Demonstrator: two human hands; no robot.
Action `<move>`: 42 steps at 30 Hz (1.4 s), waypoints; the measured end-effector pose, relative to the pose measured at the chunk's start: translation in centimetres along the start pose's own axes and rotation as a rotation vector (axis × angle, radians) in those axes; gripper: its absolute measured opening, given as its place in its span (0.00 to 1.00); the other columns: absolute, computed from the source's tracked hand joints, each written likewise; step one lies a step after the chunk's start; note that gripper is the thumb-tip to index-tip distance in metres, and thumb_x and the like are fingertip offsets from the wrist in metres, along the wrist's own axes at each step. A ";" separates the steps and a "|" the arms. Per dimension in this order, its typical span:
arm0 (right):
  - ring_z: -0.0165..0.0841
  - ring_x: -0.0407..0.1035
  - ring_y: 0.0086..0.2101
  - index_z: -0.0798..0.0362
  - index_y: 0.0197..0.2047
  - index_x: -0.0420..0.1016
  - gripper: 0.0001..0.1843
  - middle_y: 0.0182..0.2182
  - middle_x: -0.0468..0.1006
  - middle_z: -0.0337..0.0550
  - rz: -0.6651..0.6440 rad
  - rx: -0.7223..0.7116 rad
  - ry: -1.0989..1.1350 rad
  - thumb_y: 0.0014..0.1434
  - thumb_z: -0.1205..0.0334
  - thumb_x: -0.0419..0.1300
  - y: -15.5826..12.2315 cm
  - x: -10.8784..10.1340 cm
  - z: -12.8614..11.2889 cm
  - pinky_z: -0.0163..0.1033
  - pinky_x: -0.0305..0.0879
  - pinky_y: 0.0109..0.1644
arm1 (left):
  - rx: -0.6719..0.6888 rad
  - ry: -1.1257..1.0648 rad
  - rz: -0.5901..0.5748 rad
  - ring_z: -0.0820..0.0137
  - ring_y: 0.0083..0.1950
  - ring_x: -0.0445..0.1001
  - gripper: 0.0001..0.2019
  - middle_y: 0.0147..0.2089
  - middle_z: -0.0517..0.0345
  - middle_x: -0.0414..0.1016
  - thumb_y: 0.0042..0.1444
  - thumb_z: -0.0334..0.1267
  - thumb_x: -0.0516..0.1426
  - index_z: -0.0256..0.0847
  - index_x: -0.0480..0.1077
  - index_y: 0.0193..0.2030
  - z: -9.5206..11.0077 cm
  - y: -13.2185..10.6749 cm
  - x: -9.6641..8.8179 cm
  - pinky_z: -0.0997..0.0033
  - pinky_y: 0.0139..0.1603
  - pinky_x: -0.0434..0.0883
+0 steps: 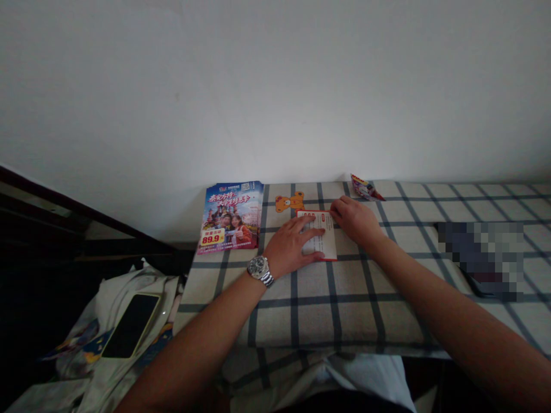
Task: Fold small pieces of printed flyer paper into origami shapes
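Observation:
A small white leaflet with printed text and red edges lies on the checked tablecloth. My left hand, a metal watch at its wrist, rests on the leaflet with its fingers spread. At the leaflet's upper right corner, my right hand is closed with thumb and forefinger pinched on the edge. Left of my hands sits a stack of colourful flyers with "89.9" on the top one. A folded flyer stands tilted near the wall, just beyond my right hand.
A brown bear figure lies between the flyers and the leaflet. On the right is a dark, pixelated object. A phone lies on rumpled cloth beside the table at lower left. The white wall borders the table's back edge.

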State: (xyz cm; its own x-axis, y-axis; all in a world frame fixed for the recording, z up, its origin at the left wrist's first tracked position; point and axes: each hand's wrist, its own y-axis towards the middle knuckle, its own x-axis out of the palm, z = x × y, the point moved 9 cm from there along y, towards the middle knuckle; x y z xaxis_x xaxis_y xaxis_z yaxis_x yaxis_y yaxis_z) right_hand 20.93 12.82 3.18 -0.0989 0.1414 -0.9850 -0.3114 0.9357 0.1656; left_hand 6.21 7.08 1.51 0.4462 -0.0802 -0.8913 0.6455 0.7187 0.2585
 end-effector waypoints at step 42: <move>0.51 0.69 0.62 0.51 0.67 0.70 0.34 0.67 0.69 0.56 -0.027 -0.259 0.247 0.61 0.50 0.69 -6.8 -0.2 -0.4 0.58 0.69 0.66 | -0.014 -0.003 -0.009 0.53 0.74 0.61 0.28 0.73 0.50 0.61 0.61 0.55 0.64 0.50 0.70 0.66 -0.2 0.0 0.3 0.45 0.75 0.60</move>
State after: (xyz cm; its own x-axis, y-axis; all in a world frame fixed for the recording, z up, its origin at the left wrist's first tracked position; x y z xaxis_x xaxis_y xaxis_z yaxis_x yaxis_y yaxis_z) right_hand 22.66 6.26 2.26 -0.3028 0.0053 -0.9530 -0.5432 0.8207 0.1772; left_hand 6.18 7.21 1.13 0.4422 -0.0892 -0.8925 0.6407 0.7278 0.2447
